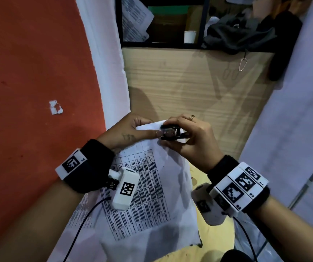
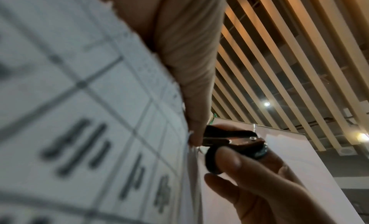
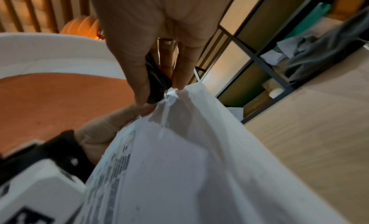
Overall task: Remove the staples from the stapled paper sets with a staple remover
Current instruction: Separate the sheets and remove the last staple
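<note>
Now risks tearing the paper set (image 1: pixel 148 186) corner: left hand (image 1: pixel 127 132) pinching it, right hand (image 1: pixel 191 137) squeezing the staple remover (image 1: pixel 170 132) there, if yanked.

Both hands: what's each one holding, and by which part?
Right hand grips the black staple remover by its two handle sides, thumb against fingers. Left hand pinches the white printed paper set at its top corner, beside the remover's jaws.

Held up over the pale wood-grain counter (image 1: pixel 180 87): white printed paper set with a table grid (image 1: pixel 148 186). At its far corner, black metal staple remover (image 1: pixel 170 132), left hand (image 1: pixel 125 131) just left, right hand (image 1: pixel 195 138) right. Behind, dark-framed shelf (image 1: pixel 161 44) with white paper cup (image 1: pixel 189 36) inside.
</note>
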Demonstrator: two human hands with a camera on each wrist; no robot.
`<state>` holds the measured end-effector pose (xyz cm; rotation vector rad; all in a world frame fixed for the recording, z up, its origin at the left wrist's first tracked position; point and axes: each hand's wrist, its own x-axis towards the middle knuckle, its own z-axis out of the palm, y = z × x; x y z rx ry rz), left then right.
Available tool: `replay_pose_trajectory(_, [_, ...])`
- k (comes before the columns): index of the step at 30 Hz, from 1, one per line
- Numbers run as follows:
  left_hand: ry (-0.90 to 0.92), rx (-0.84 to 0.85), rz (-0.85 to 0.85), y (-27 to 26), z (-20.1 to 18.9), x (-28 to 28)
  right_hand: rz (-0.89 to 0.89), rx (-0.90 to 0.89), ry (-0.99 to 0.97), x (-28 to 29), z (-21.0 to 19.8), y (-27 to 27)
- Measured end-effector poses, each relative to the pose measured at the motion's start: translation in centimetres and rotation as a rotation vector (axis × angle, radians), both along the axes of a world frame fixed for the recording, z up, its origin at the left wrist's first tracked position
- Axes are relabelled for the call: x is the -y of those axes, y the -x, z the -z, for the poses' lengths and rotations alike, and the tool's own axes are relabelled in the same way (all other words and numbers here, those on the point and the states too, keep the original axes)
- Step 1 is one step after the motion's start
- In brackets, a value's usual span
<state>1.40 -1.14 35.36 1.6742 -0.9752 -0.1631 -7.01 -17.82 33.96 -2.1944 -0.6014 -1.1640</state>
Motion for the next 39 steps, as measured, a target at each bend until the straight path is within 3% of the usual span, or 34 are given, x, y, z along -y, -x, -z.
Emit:
replay_pose_trajectory(7, [0.014, -0.018, -0.047, 0.8, 0.0, 0.0, -0.077, -0.145, -0.333, -0.1, 0.7, 0.8])
replay_pose_trajectory(12, [0.019, 0.025, -0.111, 0.3, 0.3, -0.3, -0.105, -0.129, -0.386, -0.1, 0.5, 0.9])
replay_pose_trajectory(18, [0.063, 0.176, -0.198, -0.1, 1.1, -0.2, -0.233, -0.377, -0.982, -1.5, 0.9, 0.8])
replay_pose_trajectory(22, [0.087, 0.261, -0.273, 0.2, 1.4, 0.2, -0.159, -0.644, -1.035, -2.5, 1.2, 0.3])
replay_pose_trajectory(25, [0.106, 0.330, -0.307, 0.6, 1.5, 0.2, -0.155, -0.721, -0.999, -3.1, 1.1, -0.1])
replay_pose_trajectory(33, [0.134, 0.450, -0.355, 0.8, 2.3, 0.5, -0.154, -0.691, -1.068, -3.6, 0.4, -0.4])
replay_pose_trajectory(39, [-0.018, 0.470, -0.348, 0.6, 2.0, 0.6, -0.066, -0.526, -0.824, -3.2, 0.6, -0.5])
